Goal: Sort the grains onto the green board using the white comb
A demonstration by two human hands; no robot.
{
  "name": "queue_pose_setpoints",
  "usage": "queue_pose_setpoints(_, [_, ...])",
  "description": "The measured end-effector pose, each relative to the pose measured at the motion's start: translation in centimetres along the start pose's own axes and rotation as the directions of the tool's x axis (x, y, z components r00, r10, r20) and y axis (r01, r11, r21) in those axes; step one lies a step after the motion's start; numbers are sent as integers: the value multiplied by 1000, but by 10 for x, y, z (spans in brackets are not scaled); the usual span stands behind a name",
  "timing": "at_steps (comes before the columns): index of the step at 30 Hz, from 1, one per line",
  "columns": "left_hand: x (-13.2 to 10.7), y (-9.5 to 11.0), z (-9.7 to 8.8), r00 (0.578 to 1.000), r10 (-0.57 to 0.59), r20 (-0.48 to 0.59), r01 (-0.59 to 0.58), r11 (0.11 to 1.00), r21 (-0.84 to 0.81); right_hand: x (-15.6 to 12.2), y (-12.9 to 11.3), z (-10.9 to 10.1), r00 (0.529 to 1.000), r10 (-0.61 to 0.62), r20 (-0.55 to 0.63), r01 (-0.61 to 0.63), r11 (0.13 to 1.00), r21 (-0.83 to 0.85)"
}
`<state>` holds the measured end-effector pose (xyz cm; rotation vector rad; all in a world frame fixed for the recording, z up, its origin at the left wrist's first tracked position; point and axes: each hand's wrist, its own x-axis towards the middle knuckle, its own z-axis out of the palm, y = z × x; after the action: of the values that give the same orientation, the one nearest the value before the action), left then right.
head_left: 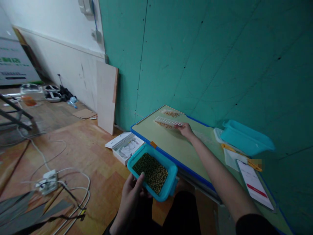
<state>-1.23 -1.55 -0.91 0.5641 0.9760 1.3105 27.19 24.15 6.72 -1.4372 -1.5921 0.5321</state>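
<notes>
My left hand (133, 189) is closed on the near edge of a turquoise plastic container (171, 173), its thumb over the rim. The container is held above my lap, off the table edge. Inside it lie dark green beans (146, 164) on one side and tan beans (160, 176) on the other. My right hand (185, 129) reaches over the table and grips the right end of a clear plastic tray (168, 121) with a ridged side. Tan beans show along that tray. Just behind it, more tan beans (171, 114) lie in what looks like another clear tray.
The pale green table (176, 143) has a blue edge and stands against the green wall. At its right are a turquoise bin (246, 137), a yellow-orange tool (234, 149) and a white phone-like slab (255, 186). An open white box (128, 148), cables and a power strip (49, 181) lie on the floor.
</notes>
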Motion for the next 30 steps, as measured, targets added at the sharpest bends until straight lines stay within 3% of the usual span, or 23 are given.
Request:
queue_pose_setpoints(6, [-13, 7, 8, 999, -35, -25, 32, 995, -99, -22, -3, -2, 999, -48, 6, 48, 998, -47])
queue_pose_setpoints(13, [-9, 0, 6, 997, -81, 5, 82, 990, -112, -50, -8, -4, 999, -36, 6, 37, 998, -47])
queue_pose_setpoints(21, [-11, 9, 10, 998, -70, -11, 67, 986, -150, -78, -17, -8, 995, -85, 59, 84, 996, 14])
queue_pose_setpoints(26, [-7, 13, 8, 998, -57, 14, 59, 990, -131, -76, -22, -14, 997, -71, 23, 71, 997, -6])
queue_pose_setpoints(30, [-2, 15, 3, 999, -42, 29, 45, 992, -118, -51, -21, -17, 995, -76, -57, 78, 997, 24])
